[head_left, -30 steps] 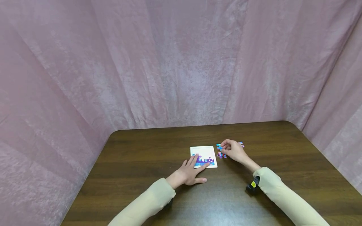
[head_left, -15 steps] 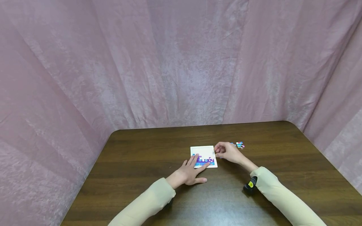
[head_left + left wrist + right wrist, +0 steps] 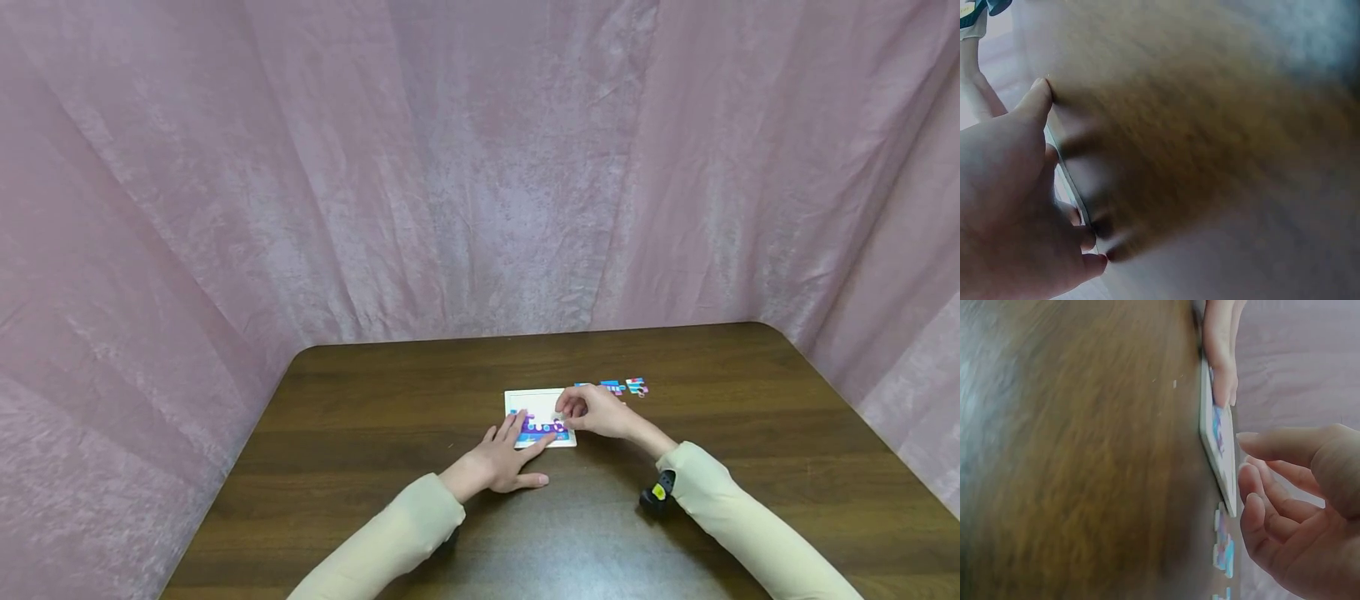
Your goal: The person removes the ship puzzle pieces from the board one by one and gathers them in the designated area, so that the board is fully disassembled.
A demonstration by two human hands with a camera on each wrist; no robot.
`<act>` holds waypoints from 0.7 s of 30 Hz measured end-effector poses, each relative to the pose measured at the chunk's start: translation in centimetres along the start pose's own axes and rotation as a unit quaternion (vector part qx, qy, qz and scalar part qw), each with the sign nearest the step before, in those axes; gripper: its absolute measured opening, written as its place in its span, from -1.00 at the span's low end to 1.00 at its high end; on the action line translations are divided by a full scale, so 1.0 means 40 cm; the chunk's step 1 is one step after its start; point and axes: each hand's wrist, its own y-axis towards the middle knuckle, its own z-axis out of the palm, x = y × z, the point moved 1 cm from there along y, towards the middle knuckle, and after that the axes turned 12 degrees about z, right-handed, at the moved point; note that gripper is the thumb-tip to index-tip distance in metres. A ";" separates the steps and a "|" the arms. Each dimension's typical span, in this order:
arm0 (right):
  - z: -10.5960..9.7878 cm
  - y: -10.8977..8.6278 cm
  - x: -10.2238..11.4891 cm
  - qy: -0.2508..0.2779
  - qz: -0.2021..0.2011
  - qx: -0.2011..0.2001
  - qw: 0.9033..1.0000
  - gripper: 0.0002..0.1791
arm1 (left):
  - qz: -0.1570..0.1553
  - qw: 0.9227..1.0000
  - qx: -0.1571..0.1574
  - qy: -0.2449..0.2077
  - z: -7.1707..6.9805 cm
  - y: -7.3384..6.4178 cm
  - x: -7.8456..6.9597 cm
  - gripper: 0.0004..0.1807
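Observation:
A white-framed jigsaw board [image 3: 534,395] lies on the table, its lower part filled with purple and blue pieces. Across its lower left my left hand [image 3: 504,463] rests with fingers spread, the thumb on the table; the left wrist view shows this hand [image 3: 1016,194] from its side. My right hand [image 3: 600,412] is over the board's right side, pinching a small puzzle piece [image 3: 558,416] that its fingers mostly hide. In the right wrist view, thumb and fingers of the right hand [image 3: 1297,487] come together close over the board [image 3: 1219,465].
Loose puzzle pieces lie right of the board, including a blue one [image 3: 612,387] and a white, blue and pink one [image 3: 637,386]; another [image 3: 582,386] is partly behind the right hand. The brown wooden table [image 3: 390,400] ends at a pink curtain [image 3: 480,167].
My right hand has moved left from the loose pieces to over the board's right side, uncovering pieces behind it. The left hand has stayed in place.

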 end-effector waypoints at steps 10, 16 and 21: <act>0.006 0.001 0.017 -0.008 -0.065 0.025 0.998 -0.90 | 0.010 1.000 -0.007 -0.010 0.001 -0.003 0.000 -0.23; 0.020 0.013 0.013 -0.039 -0.042 0.034 0.998 -0.88 | 0.015 0.999 -0.010 -0.028 0.004 0.000 0.006 -0.22; 0.026 0.013 0.016 -0.041 -0.033 0.038 0.998 -0.88 | 0.027 0.999 -0.012 -0.036 0.011 0.000 0.013 -0.23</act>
